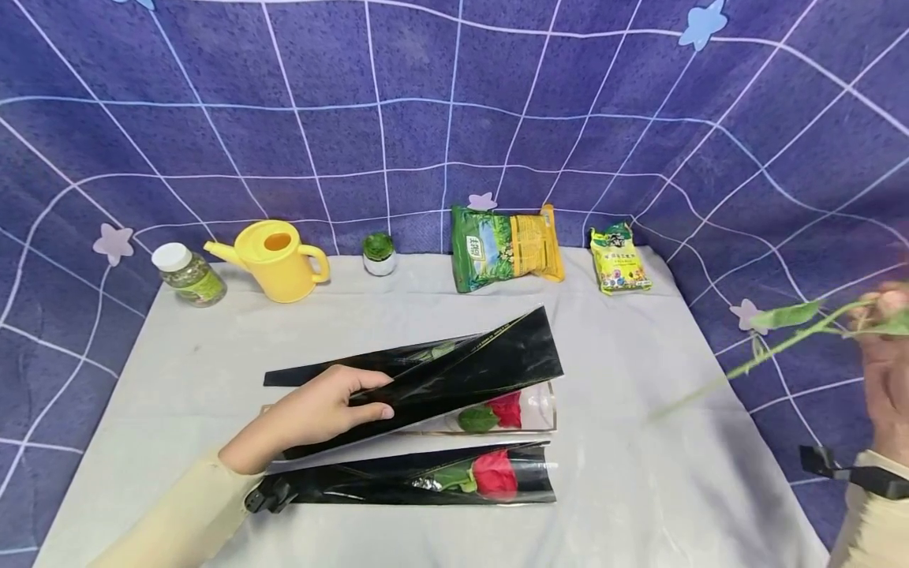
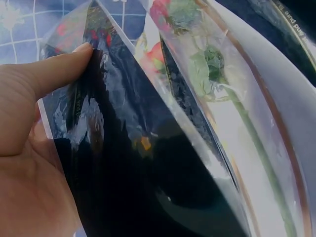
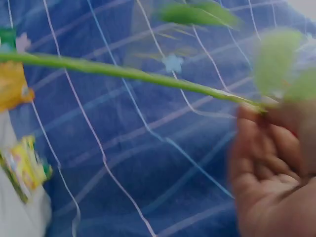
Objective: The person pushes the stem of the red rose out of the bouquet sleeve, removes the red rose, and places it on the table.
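Observation:
My left hand (image 1: 312, 410) grips a black flower sleeve (image 1: 490, 359) with a clear side and holds it tilted over the other wrapped flowers; its thumb (image 2: 64, 69) lies along the film. Partly under this sleeve is a rose (image 1: 506, 410) in a clear wrapper with a brown border. Closer to me lies a red rose (image 1: 495, 475) in a black and clear sleeve. Far to the right, my right hand (image 1: 888, 363) pinches a green flower stem (image 3: 123, 72) with leaves (image 3: 197, 14). The stem points left and down over the table's right side; its flower end is mostly hidden.
Along the back of the white-covered table (image 1: 625, 473) stand a lidded jar (image 1: 192, 276), a yellow watering can (image 1: 280, 268), a small potted plant (image 1: 379, 254), a green and yellow bag (image 1: 506, 248) and a smaller yellow packet (image 1: 619, 259). Blue gridded cloth (image 1: 419, 134) rises behind.

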A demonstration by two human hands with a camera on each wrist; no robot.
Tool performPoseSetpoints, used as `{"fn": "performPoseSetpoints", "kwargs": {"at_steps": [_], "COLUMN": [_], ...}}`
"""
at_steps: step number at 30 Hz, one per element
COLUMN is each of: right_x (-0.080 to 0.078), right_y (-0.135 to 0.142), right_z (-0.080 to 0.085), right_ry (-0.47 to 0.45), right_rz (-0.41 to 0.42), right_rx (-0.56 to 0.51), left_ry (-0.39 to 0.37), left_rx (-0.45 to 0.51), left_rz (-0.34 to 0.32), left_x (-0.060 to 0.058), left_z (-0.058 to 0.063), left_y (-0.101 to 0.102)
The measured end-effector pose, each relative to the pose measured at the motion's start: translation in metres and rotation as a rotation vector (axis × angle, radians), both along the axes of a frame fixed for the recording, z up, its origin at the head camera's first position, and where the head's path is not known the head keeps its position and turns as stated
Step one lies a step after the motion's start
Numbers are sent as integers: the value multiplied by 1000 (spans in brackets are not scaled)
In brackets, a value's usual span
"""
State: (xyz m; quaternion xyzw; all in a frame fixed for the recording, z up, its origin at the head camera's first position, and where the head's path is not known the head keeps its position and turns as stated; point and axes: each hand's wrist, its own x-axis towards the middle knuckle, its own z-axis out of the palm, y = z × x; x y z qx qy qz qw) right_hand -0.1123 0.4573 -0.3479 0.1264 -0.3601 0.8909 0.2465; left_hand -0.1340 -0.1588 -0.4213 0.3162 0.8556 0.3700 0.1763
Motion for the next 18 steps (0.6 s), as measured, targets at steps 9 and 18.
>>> {"fn": "performPoseSetpoints", "kwargs": {"at_steps": [9, 18], "right_x": [-3, -57], "right_y": [-18, -36], "right_z": [-23, -64], "right_ry": [-620, -596], "right_rz": [-112, 79], "right_rx": [1471, 1728], "left_ry": [40, 42], "left_rx": [-15, -33], "left_rz": [-51, -53], "left_x": [1, 3], "left_z": [4, 3], "left_y": [8, 8]}}
